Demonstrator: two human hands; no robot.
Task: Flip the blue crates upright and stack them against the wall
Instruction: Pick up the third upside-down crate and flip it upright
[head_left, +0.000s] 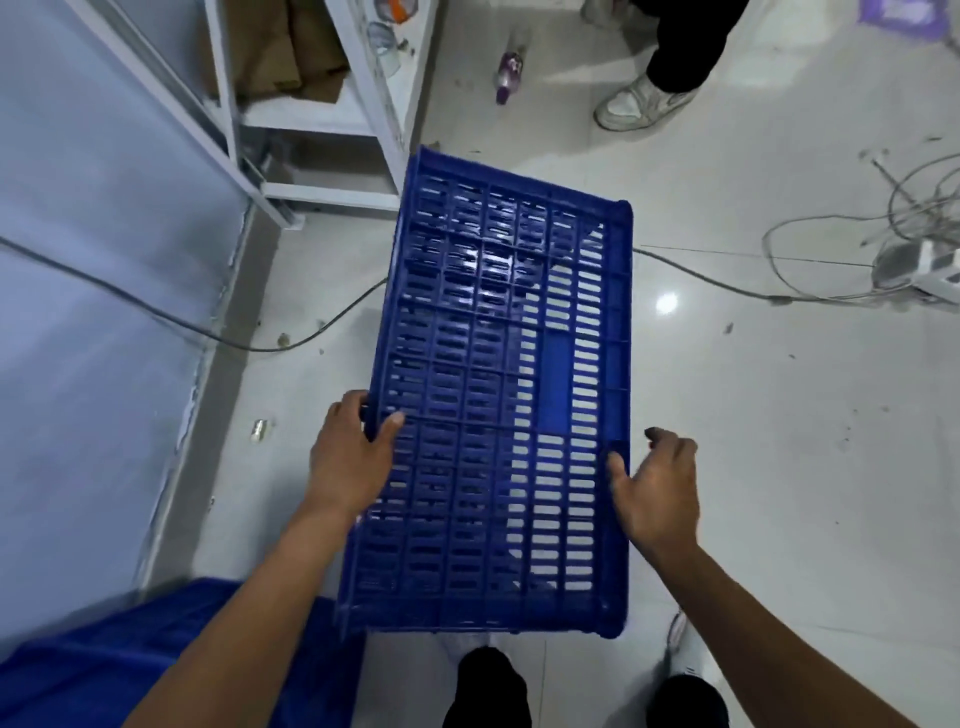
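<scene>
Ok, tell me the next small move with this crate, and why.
Probably close the right hand onto the crate's right rim. The left hand already grips the left edge of the blue crate, fingers wrapped round it, while the right hand is spread open with only its thumb on the rim. The crate is held tilted above the floor, so it likely needs both hands to turn.

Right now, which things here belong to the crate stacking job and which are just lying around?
Part of the job:
blue slatted plastic crate
left hand, gripping its left edge
right hand, at its right rim
pale wall

Just lying about:
purple plastic bottle
tangled white cables
white metal shelf frame
bystander's white shoe
</scene>
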